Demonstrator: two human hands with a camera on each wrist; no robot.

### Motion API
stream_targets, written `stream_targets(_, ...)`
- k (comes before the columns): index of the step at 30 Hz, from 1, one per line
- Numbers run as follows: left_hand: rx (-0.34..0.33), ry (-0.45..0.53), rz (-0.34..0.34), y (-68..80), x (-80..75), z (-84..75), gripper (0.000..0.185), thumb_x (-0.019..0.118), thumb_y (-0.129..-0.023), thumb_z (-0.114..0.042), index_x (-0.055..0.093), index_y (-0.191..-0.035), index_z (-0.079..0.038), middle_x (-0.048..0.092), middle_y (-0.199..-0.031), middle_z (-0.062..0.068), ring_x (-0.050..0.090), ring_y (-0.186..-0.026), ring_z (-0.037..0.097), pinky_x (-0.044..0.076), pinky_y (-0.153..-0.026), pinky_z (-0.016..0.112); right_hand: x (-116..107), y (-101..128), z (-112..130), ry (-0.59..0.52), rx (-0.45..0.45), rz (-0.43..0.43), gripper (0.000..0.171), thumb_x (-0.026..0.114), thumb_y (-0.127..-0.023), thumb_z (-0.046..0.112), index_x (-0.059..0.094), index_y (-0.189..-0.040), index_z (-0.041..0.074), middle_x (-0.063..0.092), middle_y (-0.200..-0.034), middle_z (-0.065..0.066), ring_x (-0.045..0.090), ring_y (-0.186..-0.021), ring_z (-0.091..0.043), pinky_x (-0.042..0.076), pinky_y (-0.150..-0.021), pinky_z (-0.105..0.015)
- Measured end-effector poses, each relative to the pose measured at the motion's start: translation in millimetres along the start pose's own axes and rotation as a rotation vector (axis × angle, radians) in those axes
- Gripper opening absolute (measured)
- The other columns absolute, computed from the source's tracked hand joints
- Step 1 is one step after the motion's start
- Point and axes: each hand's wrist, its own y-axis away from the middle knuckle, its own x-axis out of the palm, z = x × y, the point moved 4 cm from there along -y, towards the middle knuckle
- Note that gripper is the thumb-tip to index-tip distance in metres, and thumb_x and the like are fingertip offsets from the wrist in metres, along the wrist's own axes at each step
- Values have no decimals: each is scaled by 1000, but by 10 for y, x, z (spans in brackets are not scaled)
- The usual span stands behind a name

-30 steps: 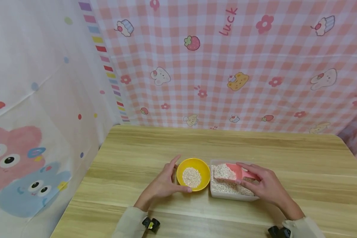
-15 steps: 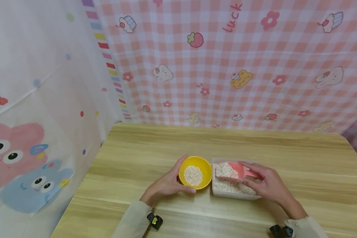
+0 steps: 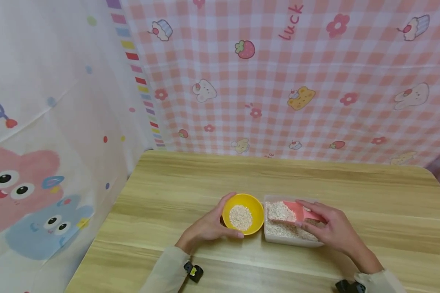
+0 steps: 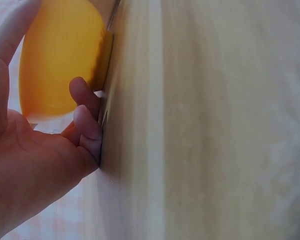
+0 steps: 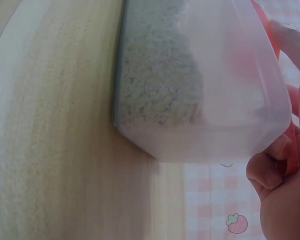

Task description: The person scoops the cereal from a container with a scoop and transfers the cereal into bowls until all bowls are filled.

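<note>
A yellow bowl with a small heap of pale grain stands on the wooden table. My left hand cups the bowl's left side, thumb curled along its near rim; the left wrist view shows the bowl against my fingers. Right beside it stands a clear plastic box full of the same grain. My right hand holds a pink scoop, loaded with grain, over the box. In the right wrist view the box fills the frame.
A pink checked curtain hangs behind the table and a white cartoon curtain closes the left side. The table's left edge runs close to that curtain. Bare wood stretches behind and to the right of the two containers.
The left thumb has curled closer along the bowl's near rim. The right hand and loaded scoop have stayed over the box; the camera has shifted slightly.
</note>
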Motion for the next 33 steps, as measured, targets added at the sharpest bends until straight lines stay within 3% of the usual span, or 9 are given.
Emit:
stream_targets(4,-3,9,6,7,-10,0,113,90,-71,-33,16,-156,-38,35,-157,2,35,-141,28,17,-117,61,-1,-7,28,-12,-19,1,55,86,-77,19,68,-129,18,71,-119,-8,65,-100,-14,43,-78,-10)
stream_targets(8,-5,-6,8,-3,-7,-4,112,90,-71,-34,17,-156,-38,36,-157,1,36,-140,27,18,-116,60,-15,-5,42,-7,-11,9,54,85,-78,20,68,-128,18,71,-120,-7,65,-105,-17,41,-85,-6)
stream_targets(12,-17,-24,7,-10,-6,0,112,91,-71,-36,17,-155,-39,36,-157,0,36,-141,27,19,-116,60,-31,-8,53,-34,-13,17,53,85,-78,18,68,-128,15,70,-120,-10,63,-94,-9,42,-78,-8)
stream_targets(15,-30,-36,3,-13,-9,5,112,91,-70,-37,18,-155,-40,36,-157,-1,36,-141,28,19,-116,61,-62,-22,55,-81,-26,19,54,85,-77,14,67,-127,12,71,-114,-12,48,-69,2,41,-61,-15)
stream_targets(19,-42,-42,0,-10,-17,8,112,91,-70,-38,18,-155,-41,36,-157,-1,35,-141,28,18,-116,61,-112,-73,81,-100,-47,23,55,86,-75,11,67,-127,9,69,-97,-4,27,-55,4,34,-49,-19)
stream_targets(24,-50,-40,7,-13,-22,7,113,91,-69,-37,18,-155,-41,36,-157,-1,34,-142,28,17,-117,61,-161,-165,170,-36,-83,27,56,86,-74,13,67,-127,8,62,-84,5,32,-57,2,34,-52,-19)
stream_targets(29,-37,-54,9,-16,-25,4,111,91,-70,-38,18,-154,-41,36,-157,-1,36,-141,28,19,-117,60,-204,-280,310,43,-109,30,56,87,-74,20,68,-126,10,73,-102,-3,52,-71,-4,45,-61,-25)
stream_targets(31,-28,-50,8,-15,-26,3,111,91,-70,-37,19,-154,-41,37,-156,-1,36,-141,28,19,-117,60,-214,-327,362,63,-113,35,56,87,-75,22,68,-126,11,74,-106,-6,53,-75,-5,47,-64,-26)
stream_targets(33,-22,-45,7,-13,-26,3,111,91,-70,-36,19,-154,-41,38,-156,-1,36,-141,28,19,-117,59,-215,-372,408,62,-109,48,55,86,-76,24,68,-127,10,74,-103,-6,48,-67,-5,43,-60,-24)
